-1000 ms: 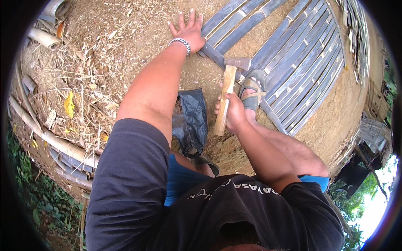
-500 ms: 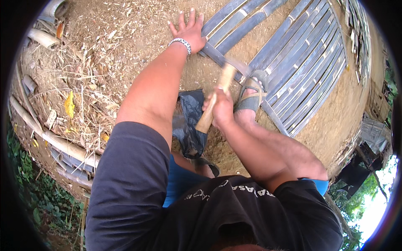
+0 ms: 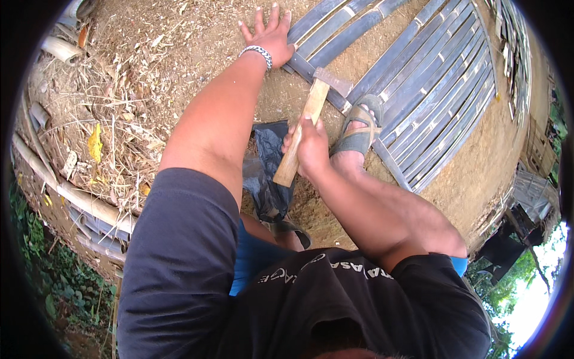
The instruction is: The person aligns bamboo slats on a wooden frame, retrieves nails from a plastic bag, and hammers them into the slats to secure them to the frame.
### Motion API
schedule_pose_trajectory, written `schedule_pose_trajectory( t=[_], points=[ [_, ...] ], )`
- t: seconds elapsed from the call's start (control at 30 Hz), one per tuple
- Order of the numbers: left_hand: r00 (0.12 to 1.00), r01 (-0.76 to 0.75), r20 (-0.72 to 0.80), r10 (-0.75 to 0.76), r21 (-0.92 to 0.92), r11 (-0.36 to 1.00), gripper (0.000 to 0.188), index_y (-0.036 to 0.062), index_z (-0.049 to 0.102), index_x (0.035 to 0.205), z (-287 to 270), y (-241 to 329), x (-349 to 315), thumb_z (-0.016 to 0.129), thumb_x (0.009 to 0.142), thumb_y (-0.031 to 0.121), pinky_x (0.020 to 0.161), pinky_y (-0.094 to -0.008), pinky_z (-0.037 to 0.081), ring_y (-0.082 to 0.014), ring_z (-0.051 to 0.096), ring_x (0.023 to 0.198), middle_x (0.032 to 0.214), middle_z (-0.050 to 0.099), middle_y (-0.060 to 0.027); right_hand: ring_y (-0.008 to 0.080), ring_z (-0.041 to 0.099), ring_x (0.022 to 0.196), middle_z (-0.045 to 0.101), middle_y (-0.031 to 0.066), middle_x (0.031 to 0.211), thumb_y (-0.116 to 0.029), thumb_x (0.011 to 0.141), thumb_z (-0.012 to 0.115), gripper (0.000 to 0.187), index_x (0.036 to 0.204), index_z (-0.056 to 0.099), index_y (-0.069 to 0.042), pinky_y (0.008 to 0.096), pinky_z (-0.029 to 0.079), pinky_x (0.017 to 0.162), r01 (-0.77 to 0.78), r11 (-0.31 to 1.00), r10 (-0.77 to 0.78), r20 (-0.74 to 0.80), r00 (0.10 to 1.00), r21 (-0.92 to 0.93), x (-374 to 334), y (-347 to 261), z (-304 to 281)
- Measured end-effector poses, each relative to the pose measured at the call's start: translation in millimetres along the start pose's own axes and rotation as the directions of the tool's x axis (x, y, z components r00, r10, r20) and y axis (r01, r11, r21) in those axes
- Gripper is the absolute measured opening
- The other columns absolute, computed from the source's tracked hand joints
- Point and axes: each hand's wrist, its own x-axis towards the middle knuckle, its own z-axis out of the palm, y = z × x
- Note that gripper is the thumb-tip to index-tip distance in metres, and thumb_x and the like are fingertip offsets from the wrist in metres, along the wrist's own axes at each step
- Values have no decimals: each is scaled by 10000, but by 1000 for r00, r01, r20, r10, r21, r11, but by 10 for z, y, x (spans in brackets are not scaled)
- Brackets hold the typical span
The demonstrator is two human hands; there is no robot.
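In my right hand is a hatchet, my fingers wrapped round its pale wooden handle. The hatchet's metal head lies at the near crosspiece of a bamboo slat panel, in the gap between two groups of dark split slats. My left hand is spread on the dirt at the panel's left corner, its thumb touching or very near the end of the crosspiece. A sandalled foot of mine rests at the panel's near edge, just right of the hatchet head.
A black plastic bag lies on the ground below my right hand. Wood chips and dry straw cover the dirt at left, with cut bamboo pieces and a long pole. Thin strips are piled at the far right.
The hatchet head, blurred by motion before, is now sharp and a little further left, at the crosspiece. My right hand has shifted slightly left. The left hand stays by the corner, its fingers still spread.
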Motion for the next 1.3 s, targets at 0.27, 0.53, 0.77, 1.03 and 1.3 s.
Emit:
schedule_pose_trajectory(
  t=[0.27,0.53,0.77,1.03,1.3],
  points=[
    [1000,11,24,-10,-19,1000,876,202,135,1649,-9,-1,10,618,947,406,1197,-682,-74,-400,-73,1570,1728,-17,-86,165,549,555,525,66,812,-259,1090,445,180,1057,417,-85,333,513,484,85,988,-85,3,996,-130,-3,41,68],
    [998,9,58,-6,-48,999,869,199,126,1651,-55,-6,0,605,955,403,1198,-671,-90,-385,-104,1569,1727,-38,-80,517,602,1041,611,311,1113,-136,969,547,389,1317,436,-3,546,477,901,330,280,-503,155,850,-902,-86,145,-519],
    [997,5,79,-2,-44,999,834,209,123,1651,-54,-7,37,581,975,379,1204,-664,-82,-383,-108,1569,1727,-53,-75,517,600,1028,608,302,1099,-110,954,578,363,1289,484,-5,539,477,899,511,172,-591,327,738,-842,78,120,-478],
    [999,-3,51,6,-59,998,808,215,140,1649,-61,-15,15,564,975,350,1201,-673,-81,-387,-87,1571,1727,-43,-82,496,622,1008,632,305,1069,-177,977,603,327,1240,508,-8,517,505,824,206,390,-334,71,940,-897,313,152,-444],
    [999,-3,39,6,-68,998,792,206,146,1650,-115,9,-17,551,978,315,1202,-665,-102,-378,-86,1573,1726,-37,-89,433,677,887,680,248,928,-268,984,647,350,1187,541,-4,475,516,801,510,505,-656,74,751,-697,284,464,-574]
  ],
)
